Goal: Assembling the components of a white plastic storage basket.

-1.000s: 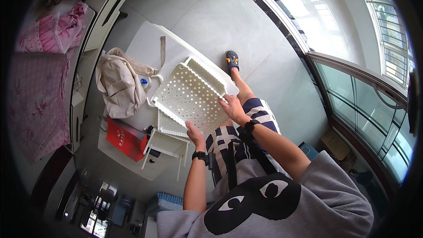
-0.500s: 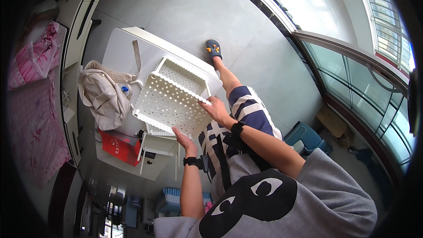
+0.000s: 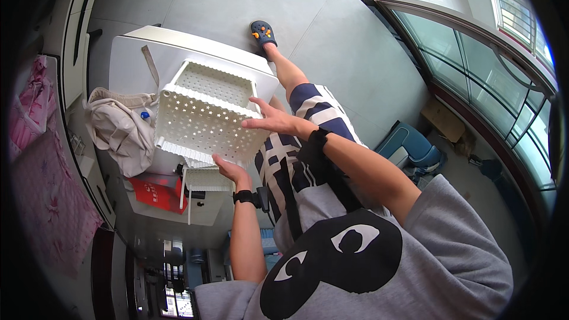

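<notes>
A white plastic shelf rack (image 3: 204, 120) with star-shaped holes and scalloped edges stands in front of me, by the white table. My right hand (image 3: 277, 121) is at its near right corner, fingers spread and thumb apart, not wrapped round the edge. At the rack's lower edge is my left hand (image 3: 233, 172), its fingers stretched out against or just beside the plastic; the exact contact is hard to see. Another white tier (image 3: 208, 180) with thin legs shows below the rack.
A beige backpack (image 3: 121, 130) lies on the white table (image 3: 133, 62), left of the rack. A red bag (image 3: 155, 192) sits below it. Right of my legs are a blue chair-like item (image 3: 409, 142) and a cardboard box (image 3: 443, 120). Glass doors (image 3: 474, 65) line the right side.
My right hand has loosened from the rack's edge and its fingers have spread. The whole view has shifted, with the rack, table and backpack now further left. My left hand stays at the lower edge.
</notes>
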`<state>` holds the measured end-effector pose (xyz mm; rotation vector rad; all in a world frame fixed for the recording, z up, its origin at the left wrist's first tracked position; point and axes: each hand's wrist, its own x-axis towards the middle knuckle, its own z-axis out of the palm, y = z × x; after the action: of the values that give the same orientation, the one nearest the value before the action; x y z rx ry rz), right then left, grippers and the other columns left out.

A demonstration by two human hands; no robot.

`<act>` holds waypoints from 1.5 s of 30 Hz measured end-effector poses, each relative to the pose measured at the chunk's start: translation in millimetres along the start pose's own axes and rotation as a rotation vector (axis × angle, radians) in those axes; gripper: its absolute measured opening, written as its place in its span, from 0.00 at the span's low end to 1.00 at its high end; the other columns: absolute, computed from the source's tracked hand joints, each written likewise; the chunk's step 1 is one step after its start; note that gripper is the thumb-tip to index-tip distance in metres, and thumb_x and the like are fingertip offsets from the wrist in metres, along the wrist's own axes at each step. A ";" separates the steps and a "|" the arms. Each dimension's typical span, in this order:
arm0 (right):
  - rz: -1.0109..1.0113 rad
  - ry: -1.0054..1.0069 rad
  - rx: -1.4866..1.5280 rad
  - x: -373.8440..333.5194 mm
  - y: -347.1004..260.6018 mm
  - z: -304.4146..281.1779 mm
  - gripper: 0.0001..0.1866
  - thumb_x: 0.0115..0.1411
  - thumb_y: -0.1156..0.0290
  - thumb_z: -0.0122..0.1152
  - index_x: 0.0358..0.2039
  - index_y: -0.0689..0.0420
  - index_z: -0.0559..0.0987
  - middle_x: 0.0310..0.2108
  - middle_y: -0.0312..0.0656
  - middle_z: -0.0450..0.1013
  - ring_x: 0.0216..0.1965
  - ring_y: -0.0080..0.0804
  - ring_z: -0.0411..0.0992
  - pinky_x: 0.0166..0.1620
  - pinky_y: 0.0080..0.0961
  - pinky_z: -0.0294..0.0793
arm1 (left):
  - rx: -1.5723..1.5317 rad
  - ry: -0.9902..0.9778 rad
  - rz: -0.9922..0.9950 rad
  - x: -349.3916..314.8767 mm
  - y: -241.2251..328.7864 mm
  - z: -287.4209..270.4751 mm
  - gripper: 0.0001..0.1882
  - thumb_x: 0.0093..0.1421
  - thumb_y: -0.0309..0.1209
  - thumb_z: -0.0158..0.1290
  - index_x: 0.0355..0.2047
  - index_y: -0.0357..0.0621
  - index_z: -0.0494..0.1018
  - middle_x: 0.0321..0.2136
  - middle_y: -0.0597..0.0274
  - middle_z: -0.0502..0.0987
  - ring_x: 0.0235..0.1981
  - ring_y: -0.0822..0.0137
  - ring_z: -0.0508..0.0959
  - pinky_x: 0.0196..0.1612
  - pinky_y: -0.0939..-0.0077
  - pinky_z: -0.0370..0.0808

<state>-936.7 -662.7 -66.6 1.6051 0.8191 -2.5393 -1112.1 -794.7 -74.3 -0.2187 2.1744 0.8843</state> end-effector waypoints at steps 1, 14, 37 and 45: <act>0.056 -0.074 0.068 -18.0 -24.5 -9.6 0.62 0.44 0.34 0.61 0.66 0.58 0.42 0.59 0.62 0.55 0.57 0.52 0.60 0.53 0.41 0.67 | 0.007 0.004 -0.004 1.2 -1.8 -2.5 0.36 0.62 0.54 0.39 0.54 0.29 0.63 0.53 0.47 0.67 0.52 0.55 0.69 0.54 0.64 0.65; 0.045 0.369 0.577 11.8 -4.8 38.2 0.33 0.65 0.43 0.31 0.59 0.56 0.62 0.56 0.48 0.62 0.53 0.42 0.64 0.51 0.40 0.66 | 0.034 0.158 0.012 -7.5 -6.4 2.9 0.41 0.63 0.56 0.38 0.56 0.24 0.58 0.55 0.44 0.63 0.52 0.54 0.66 0.57 0.63 0.62; 0.073 0.408 0.618 30.2 14.0 44.2 0.28 0.65 0.47 0.34 0.52 0.53 0.72 0.46 0.43 0.70 0.44 0.29 0.68 0.46 0.27 0.65 | 0.197 0.201 -0.068 -11.7 -5.4 -6.3 0.43 0.63 0.59 0.36 0.40 0.15 0.66 0.40 0.40 0.72 0.38 0.53 0.70 0.48 0.66 0.67; 0.049 0.415 0.504 33.8 16.9 39.2 0.35 0.61 0.38 0.34 0.48 0.55 0.74 0.46 0.45 0.70 0.44 0.38 0.66 0.49 0.32 0.63 | 0.184 0.193 -0.008 -5.1 -12.9 -1.2 0.43 0.64 0.58 0.36 0.37 0.13 0.66 0.37 0.37 0.72 0.37 0.52 0.71 0.45 0.64 0.68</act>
<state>-980.2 -686.2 -89.3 2.3097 0.1301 -2.5450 -1104.0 -805.7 -76.8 -0.2292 2.4170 0.6765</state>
